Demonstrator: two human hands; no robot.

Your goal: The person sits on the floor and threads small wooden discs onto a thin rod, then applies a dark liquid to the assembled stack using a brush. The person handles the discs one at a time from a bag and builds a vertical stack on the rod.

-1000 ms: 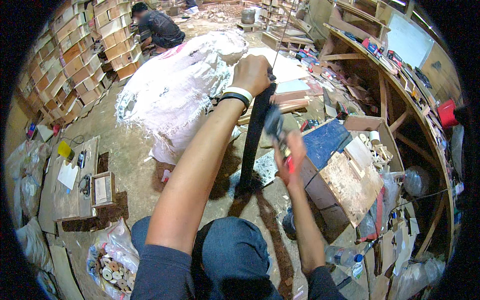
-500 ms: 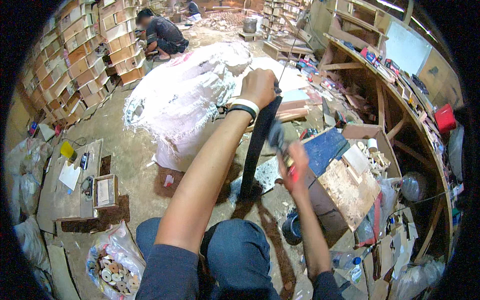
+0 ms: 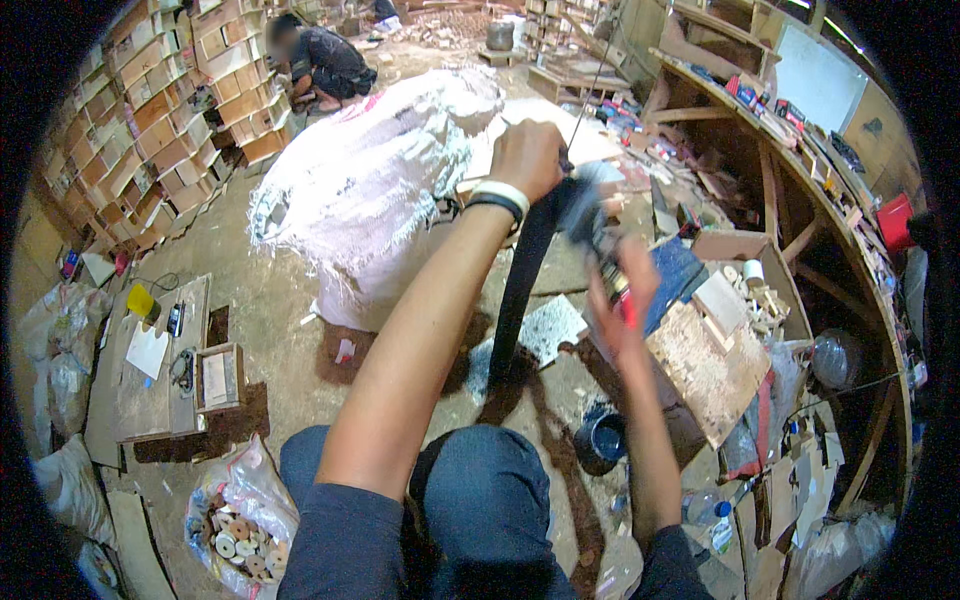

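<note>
Now, set against the pictures from half a second and a second before, the right hand point(image 3: 625, 288) has been lifted higher and out to about 3 o'clock from the picture's centre. With it, the dark-headed, brush-like tool with a red patch on its handle point(image 3: 585, 215) has been brought up close to the left hand point(image 3: 528, 160), which is placed between 12 and 1 o'clock. The view has been shifted slightly, and more of the round, dark blue-black tub point(image 3: 600, 440) is uncovered between 4 and 5 o'clock. From this it may be judged that the upper part of the strip is now being worked.

The long, flat, matt black strip point(image 3: 525, 275) is held aslant, from about 1 o'clock down to between 5 and 6, its lower end above or on a pale, black-speckled sheet point(image 3: 552, 330) at 4 o'clock; which of the two cannot be told. The strip's upper end is gripped in the folded left hand, fingertips hidden. The tool's handle is clasped in the curled right hand. Whether the strip is touched by the tool is lost in blur.

As for writing, a pinkish-red printed patch is borne by the bulging white woven sack point(image 3: 370, 190) between 10 and 11 o'clock, and small red and dark packages point(image 3: 740, 95) are strewn along the long wooden counter point(image 3: 690, 72) between 1 and 2. No lettering is made out clearly on either.
</note>
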